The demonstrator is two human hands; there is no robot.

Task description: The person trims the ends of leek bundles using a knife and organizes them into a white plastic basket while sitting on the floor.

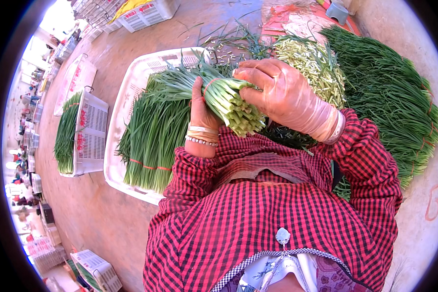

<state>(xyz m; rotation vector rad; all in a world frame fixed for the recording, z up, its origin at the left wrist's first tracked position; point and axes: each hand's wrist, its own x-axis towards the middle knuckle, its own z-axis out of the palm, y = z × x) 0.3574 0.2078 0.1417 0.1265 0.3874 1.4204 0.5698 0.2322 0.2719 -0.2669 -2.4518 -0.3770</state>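
My left hand (203,113), in a thin glove, grips a bundle of green garlic chives (228,98) tied with a red rubber band. The pale cut stem ends point down and to the right, and the leaves run to the upper left. At the upper right side of the stems is my right hand (277,93), also gloved, its fingers bent against the edge of the bundle; whether they pinch a stem is hidden. Under and left of the bundle, a white plastic crate (118,146) holds several banded chive bundles (149,146) lying side by side.
Cut stem pieces (306,64) lie heaped beyond my right hand. A large pile of chives (383,95) lies at the right beside the wall. Another white crate (91,127) with chives stands on the floor at left, and more crates (146,16) stand at the top left.
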